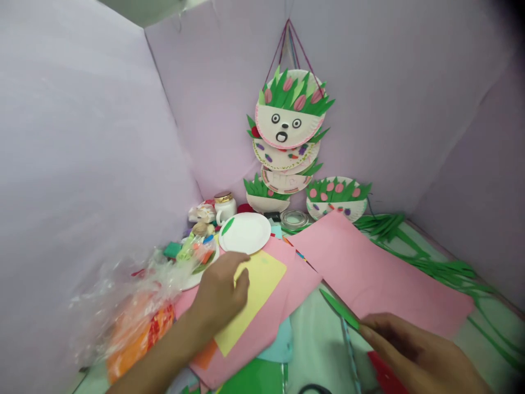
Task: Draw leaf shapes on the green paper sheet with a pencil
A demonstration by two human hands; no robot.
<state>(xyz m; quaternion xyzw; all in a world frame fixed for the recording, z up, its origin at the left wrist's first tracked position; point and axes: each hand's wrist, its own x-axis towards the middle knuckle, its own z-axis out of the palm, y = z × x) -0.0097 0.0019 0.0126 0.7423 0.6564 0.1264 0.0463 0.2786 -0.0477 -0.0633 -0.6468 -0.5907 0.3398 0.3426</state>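
My right hand (418, 350), at the lower right, pinches one end of a green paper leaf (339, 307) between thumb and fingers. The leaf's tip points up and left over the table. My left hand (223, 290) hovers over a yellow paper sheet (260, 298); its thumb and forefinger are apart with nothing seen between them, and the other fingers are curled. Just beyond it is a white paper plate (250, 232) with a green leaf shape (228, 226) on its left side. Pink paper (266, 339) lies beneath the yellow sheet.
A large pink sheet (381, 273) covers the right side, with green strips (443, 268) behind. Plastic bags (139, 312) crowd the left. Decorated half-plates (287, 126) hang at the back wall. Dark scissor handles (314, 389) show at the bottom edge, near a striped stick (349, 350).
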